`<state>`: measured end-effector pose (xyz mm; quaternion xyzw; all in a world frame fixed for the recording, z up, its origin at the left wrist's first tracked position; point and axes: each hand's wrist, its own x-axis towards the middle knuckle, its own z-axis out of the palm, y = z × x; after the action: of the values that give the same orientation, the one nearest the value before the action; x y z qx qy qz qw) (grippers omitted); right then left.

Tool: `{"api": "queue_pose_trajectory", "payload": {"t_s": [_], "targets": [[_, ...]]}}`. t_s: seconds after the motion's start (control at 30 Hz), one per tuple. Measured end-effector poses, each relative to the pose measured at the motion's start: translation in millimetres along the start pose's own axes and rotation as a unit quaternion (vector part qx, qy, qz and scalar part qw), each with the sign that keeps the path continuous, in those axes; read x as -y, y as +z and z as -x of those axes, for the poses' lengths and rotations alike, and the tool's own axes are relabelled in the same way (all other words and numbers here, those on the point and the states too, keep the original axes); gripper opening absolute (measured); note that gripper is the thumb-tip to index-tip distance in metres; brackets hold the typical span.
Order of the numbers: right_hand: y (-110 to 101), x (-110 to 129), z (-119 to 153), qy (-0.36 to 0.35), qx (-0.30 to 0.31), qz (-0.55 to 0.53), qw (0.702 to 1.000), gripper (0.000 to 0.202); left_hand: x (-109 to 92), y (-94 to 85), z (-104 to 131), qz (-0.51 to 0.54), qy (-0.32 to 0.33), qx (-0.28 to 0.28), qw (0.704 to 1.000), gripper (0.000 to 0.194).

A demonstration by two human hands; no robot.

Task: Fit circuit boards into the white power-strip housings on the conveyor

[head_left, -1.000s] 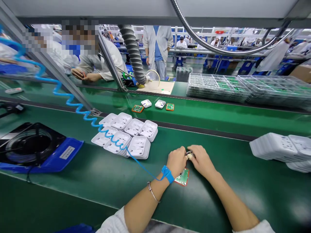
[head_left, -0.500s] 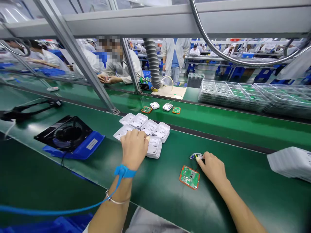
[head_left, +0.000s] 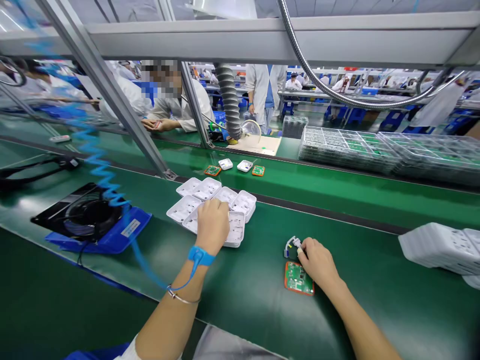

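Observation:
My left hand (head_left: 213, 225) is closed over a group of white plastic housings (head_left: 183, 208), some of them stacked. Its fingers curl down at the edge of a housing in the nearest stack (head_left: 236, 230); the fingertips are partly hidden. A blue wrist strap (head_left: 200, 256) circles that wrist. To the right, my right hand (head_left: 318, 257) pinches a short cable with a white connector (head_left: 296, 242), its other end lying on the green surface. Just below the cable lies a green circuit board with an orange rim (head_left: 299, 278), partly under my right hand.
More white housings (head_left: 437, 247) stand in a row at the right. A black fan (head_left: 93, 215) lies on a blue bin (head_left: 131, 225) at the left. Across the dark strip are small boards (head_left: 258, 171), small housings (head_left: 245, 165) and stacked clear trays (head_left: 337, 147). A co-worker (head_left: 183, 107) sits opposite.
My view has shifted slightly. My left hand has moved a little over the nearest stack, uncovering a housing beside it. The cable in my right hand has turned, and its white connector now shows.

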<state>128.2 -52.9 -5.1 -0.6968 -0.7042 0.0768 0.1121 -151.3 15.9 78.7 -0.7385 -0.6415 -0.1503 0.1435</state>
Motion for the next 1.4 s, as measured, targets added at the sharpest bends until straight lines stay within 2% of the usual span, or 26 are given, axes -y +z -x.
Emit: {"api": "queue_pose_trajectory", "payload": {"t_s": [0.1, 0.17, 0.3, 0.37, 0.43, 0.53, 0.6, 0.67, 0.73, 0.8, 0.83, 0.9, 0.97, 1.03, 1.1, 1.13, 1.2, 1.27, 1.33, 1.4], "targets": [[-1, -4, 1, -0.028, 0.005, -0.110, 0.994, 0.005, -20, -3.8, 8, 0.046, 0.034, -0.011, 0.998, 0.019], [-4, -6, 1, -0.037, 0.010, -0.178, 0.983, 0.006, -42, 1.9, 13, 0.078, 0.066, 0.025, 0.994, 0.022], [-11, -10, 2, -0.060, 0.004, -0.247, 0.967, 0.010, -92, 30.5, 16, 0.110, 0.145, 0.116, 0.976, 0.026], [-16, -14, 2, -0.073, 0.012, -0.265, 0.962, 0.012, -111, 46.0, 15, 0.115, 0.160, 0.154, 0.968, 0.024], [-19, -15, 2, -0.088, 0.024, -0.276, 0.957, 0.012, -122, 57.6, 14, 0.130, 0.150, 0.174, 0.964, 0.023], [-21, -12, 4, -0.116, 0.026, -0.276, 0.954, 0.013, -125, 66.0, 14, 0.157, 0.077, 0.189, 0.966, 0.018], [-18, -6, 6, -0.127, 0.017, -0.259, 0.957, 0.015, -122, 67.0, 16, 0.162, 0.029, 0.220, 0.962, 0.015], [-14, 1, 7, -0.134, 0.001, -0.235, 0.963, 0.018, -120, 66.0, 19, 0.161, 0.014, 0.245, 0.956, 0.014], [-10, 6, 8, -0.137, -0.022, -0.211, 0.968, 0.018, -121, 64.2, 23, 0.178, 0.009, 0.242, 0.954, 0.016], [-6, 8, 8, -0.137, -0.055, -0.183, 0.972, 0.019, -124, 62.7, 26, 0.238, -0.009, 0.229, 0.944, 0.017], [-5, 7, 7, -0.135, -0.070, -0.167, 0.974, 0.020, -125, 62.4, 29, 0.287, -0.019, 0.228, 0.930, 0.017], [-5, 4, 6, -0.130, -0.092, -0.133, 0.978, 0.024, -128, 62.9, 33, 0.417, -0.030, 0.243, 0.875, 0.022], [-5, -1, 4, -0.128, -0.101, -0.105, 0.981, 0.028, -129, 64.6, 38, 0.541, -0.033, 0.272, 0.795, 0.033], [-5, -3, 3, -0.130, -0.099, -0.089, 0.982, 0.030, -130, 66.8, 41, 0.623, -0.039, 0.302, 0.720, 0.045], [-5, -4, 3, -0.135, -0.096, -0.081, 0.983, 0.031, -129, 68.3, 43, 0.665, -0.045, 0.320, 0.673, 0.047], [-5, -3, 3, -0.140, -0.095, -0.080, 0.982, 0.031, -129, 68.8, 44, 0.676, -0.046, 0.324, 0.660, 0.044], [-6, -1, 4, -0.152, -0.091, -0.088, 0.980, 0.029, -129, 68.8, 44, 0.677, -0.051, 0.316, 0.662, 0.033], [-7, 0, 3, -0.148, -0.092, -0.118, 0.978, 0.022, -129, 67.7, 44, 0.664, -0.063, 0.294, 0.684, 0.024], [-8, -1, 2, -0.110, -0.094, -0.167, 0.975, 0.016, -129, 65.0, 43, 0.653, -0.062, 0.270, 0.705, 0.022], [-10, -3, 0, -0.067, -0.062, -0.225, 0.970, 0.017, -130, 61.2, 43, 0.641, -0.037, 0.252, 0.724, 0.022]]}}
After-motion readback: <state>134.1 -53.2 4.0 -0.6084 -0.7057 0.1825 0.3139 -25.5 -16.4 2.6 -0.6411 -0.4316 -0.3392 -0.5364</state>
